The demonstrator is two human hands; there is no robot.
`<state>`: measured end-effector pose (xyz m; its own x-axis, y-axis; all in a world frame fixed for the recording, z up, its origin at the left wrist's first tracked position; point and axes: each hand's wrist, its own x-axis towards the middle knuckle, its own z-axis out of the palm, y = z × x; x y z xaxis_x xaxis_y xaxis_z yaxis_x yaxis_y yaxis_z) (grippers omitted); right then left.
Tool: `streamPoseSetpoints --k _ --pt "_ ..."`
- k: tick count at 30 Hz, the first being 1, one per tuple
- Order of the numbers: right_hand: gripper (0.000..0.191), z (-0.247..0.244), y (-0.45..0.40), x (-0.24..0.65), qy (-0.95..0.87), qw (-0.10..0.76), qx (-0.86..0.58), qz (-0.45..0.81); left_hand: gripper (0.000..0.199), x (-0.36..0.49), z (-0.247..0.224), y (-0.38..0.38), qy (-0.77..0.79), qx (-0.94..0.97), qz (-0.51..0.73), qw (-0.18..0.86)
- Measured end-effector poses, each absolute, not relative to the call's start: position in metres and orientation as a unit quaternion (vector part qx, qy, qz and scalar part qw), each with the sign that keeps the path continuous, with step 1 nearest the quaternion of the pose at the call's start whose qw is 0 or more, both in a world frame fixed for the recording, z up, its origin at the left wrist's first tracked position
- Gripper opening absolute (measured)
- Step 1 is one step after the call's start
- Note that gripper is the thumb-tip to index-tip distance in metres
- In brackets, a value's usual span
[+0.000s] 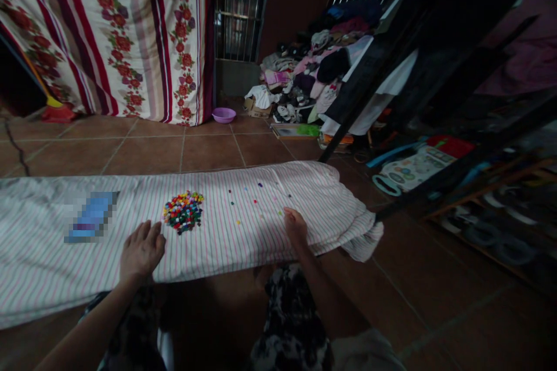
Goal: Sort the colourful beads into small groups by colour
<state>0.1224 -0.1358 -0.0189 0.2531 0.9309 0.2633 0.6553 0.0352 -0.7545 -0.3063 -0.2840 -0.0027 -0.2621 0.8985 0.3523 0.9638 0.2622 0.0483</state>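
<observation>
A dense pile of small multicoloured bead-like pieces (183, 212) lies on a striped cloth (243, 261) over a long, low surface. My left hand (143, 248) rests palm down on the cloth just left of the pile, fingers loosely stretched. To the right of the pile, several single pieces are spread apart, among them a yellow piece (238, 222), a red piece (255, 202) and a dark blue piece (260, 185). My right hand (296, 225) is closed in a pinch beside a green piece (280, 213); whatever its fingertips may hold is too small to make out.
A blurred blue rectangular object (92, 217) lies on the cloth at left. Beyond are a tiled floor, a purple basin (223, 115), a floral curtain (117, 35) and heaped clothes (313, 64). Dark posts and a shelf (483, 232) with indistinct items stand at right.
</observation>
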Motion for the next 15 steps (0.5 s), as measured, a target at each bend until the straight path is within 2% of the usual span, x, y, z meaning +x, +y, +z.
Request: streamPoseSetpoints --k 8,13,15 --pt "0.033 0.006 -0.143 0.081 -0.610 0.471 -0.618 0.154 0.046 -0.304 0.000 -0.283 -0.789 -0.588 -0.133 0.121" --pt "0.032 0.060 -0.161 0.005 -0.706 0.450 -0.511 0.197 0.044 -0.305 0.000 -0.283 -0.786 -0.589 -0.149 0.116" --pt "0.032 0.089 -0.189 -0.027 -0.775 0.417 -0.411 0.237 0.044 -0.305 0.000 -0.282 -0.786 -0.589 -0.150 0.113"
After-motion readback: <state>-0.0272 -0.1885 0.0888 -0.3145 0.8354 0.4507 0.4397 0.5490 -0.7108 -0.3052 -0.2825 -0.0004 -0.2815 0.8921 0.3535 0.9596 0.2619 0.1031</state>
